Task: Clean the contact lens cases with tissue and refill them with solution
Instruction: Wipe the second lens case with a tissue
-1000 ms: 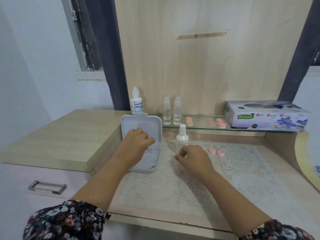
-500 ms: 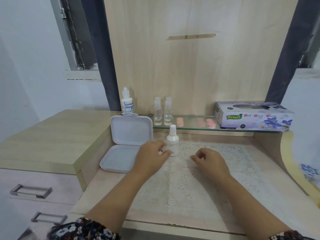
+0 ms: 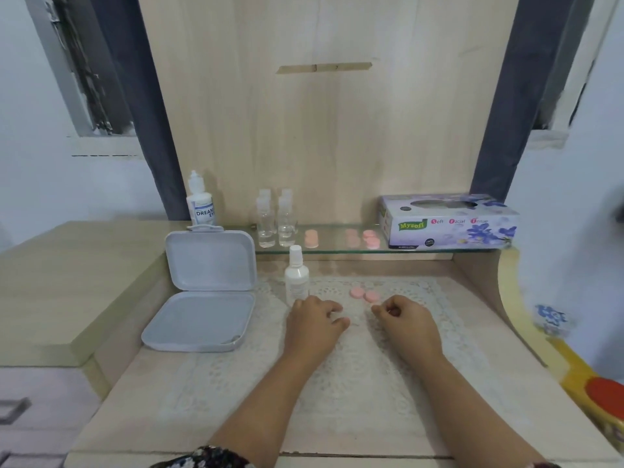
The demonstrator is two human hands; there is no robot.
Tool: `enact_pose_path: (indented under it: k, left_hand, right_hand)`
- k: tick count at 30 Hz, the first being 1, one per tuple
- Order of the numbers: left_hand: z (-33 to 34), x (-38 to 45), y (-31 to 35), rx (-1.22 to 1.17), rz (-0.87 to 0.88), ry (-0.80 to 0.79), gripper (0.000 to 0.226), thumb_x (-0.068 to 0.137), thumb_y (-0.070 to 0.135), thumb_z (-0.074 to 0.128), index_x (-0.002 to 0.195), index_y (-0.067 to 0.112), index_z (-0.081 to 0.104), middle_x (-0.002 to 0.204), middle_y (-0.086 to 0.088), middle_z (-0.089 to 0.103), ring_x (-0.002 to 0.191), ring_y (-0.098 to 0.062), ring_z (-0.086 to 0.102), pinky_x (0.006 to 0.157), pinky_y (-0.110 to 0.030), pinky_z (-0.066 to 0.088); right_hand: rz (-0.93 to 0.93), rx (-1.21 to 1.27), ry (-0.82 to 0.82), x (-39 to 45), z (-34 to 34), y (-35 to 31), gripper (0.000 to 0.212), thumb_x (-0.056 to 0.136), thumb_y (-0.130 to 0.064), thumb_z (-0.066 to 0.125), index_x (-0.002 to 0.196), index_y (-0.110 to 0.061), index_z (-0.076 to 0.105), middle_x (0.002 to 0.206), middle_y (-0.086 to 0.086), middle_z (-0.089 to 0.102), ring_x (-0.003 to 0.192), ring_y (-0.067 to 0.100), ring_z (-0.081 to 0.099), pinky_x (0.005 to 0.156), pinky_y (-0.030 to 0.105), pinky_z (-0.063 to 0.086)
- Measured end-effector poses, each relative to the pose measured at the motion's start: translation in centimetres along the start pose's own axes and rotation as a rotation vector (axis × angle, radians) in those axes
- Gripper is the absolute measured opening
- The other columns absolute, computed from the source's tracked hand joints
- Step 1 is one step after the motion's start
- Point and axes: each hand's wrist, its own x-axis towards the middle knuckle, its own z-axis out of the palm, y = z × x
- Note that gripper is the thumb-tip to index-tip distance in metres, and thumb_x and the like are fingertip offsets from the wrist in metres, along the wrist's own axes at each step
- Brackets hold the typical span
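Down on the lace mat (image 3: 354, 376) in the middle of the tabletop (image 3: 111, 410), both hands rest with knuckles up and fingers curled under. The left hand (image 3: 312, 324) sits just in front of a small white bottle (image 3: 296, 276); its grip is narrow, fingertips tucked toward the mat, and something small and pale seems to lie under them, though I cannot tell whether it is held. The right hand (image 3: 407, 320) lies near it, a short gap between the two; its thumb and forefinger are drawn together as if pinching, but whatever is between them is too small to make out.

Just beyond the gap between the hands, two pink round caps (image 3: 364, 294) lie side by side on the mat, near the right hand's fingers but not touching them. An open grey hinged box (image 3: 206, 295) sits at the left edge of the mat, its lid upright, its tray flat.

Along the back runs a glass shelf (image 3: 337, 249). On it stand a labelled solution bottle (image 3: 200, 204) at the left end, two clear small bottles (image 3: 276, 219), more pink cases (image 3: 361, 238) further right, and a tissue box (image 3: 445, 221) at the right end.
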Motion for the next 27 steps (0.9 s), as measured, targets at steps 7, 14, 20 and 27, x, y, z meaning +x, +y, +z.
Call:
enact_pose_path:
  k: [7, 14, 20, 27]
  left_hand:
    - [0.3, 0.1, -0.2, 0.035, 0.0, -0.009, 0.037, 0.085, 0.043, 0.065, 0.119, 0.026, 0.067, 0.112, 0.003, 0.057, 0.11, -0.018, 0.045, 0.097, -0.034, 0.04]
    - [0.4, 0.0, -0.3, 0.02, -0.008, -0.017, 0.044, 0.085, 0.045, 0.065, 0.123, 0.024, 0.064, 0.115, 0.004, 0.058, 0.112, -0.017, 0.047, 0.098, -0.037, 0.04]
    - [0.2, -0.2, 0.0, -0.081, 0.016, 0.038, 0.02, 0.091, 0.035, 0.059, 0.103, 0.023, 0.07, 0.101, 0.007, 0.064, 0.102, -0.015, 0.053, 0.092, -0.038, 0.045]
    - [-1.0, 0.1, 1.3, -0.203, 0.069, 0.095, 0.015, 0.087, 0.02, 0.065, 0.072, 0.024, 0.062, 0.081, 0.014, 0.062, 0.092, -0.011, 0.053, 0.081, -0.028, 0.045]
  right_hand:
    - [0.005, 0.006, -0.017, 0.0, 0.0, 0.1, 0.022, 0.086, -0.037, 0.062, 0.07, -0.023, 0.059, 0.065, -0.007, 0.06, 0.064, 0.01, 0.056, 0.051, 0.027, 0.035]
    - [0.002, 0.033, -0.018, -0.2, -0.2, 0.0, 0.021, 0.087, -0.036, 0.062, 0.07, -0.024, 0.058, 0.064, -0.008, 0.058, 0.062, 0.009, 0.054, 0.051, 0.026, 0.033]
    - [0.004, 0.111, -0.011, -0.1, -0.3, 0.0, 0.023, 0.09, -0.039, 0.058, 0.074, -0.023, 0.062, 0.063, -0.006, 0.058, 0.062, 0.013, 0.055, 0.054, 0.027, 0.038]
    - [0.089, 0.392, 0.039, 0.7, -1.5, -0.7, 0.021, 0.09, -0.03, 0.063, 0.073, -0.017, 0.064, 0.071, -0.001, 0.064, 0.068, 0.018, 0.056, 0.061, 0.029, 0.041]
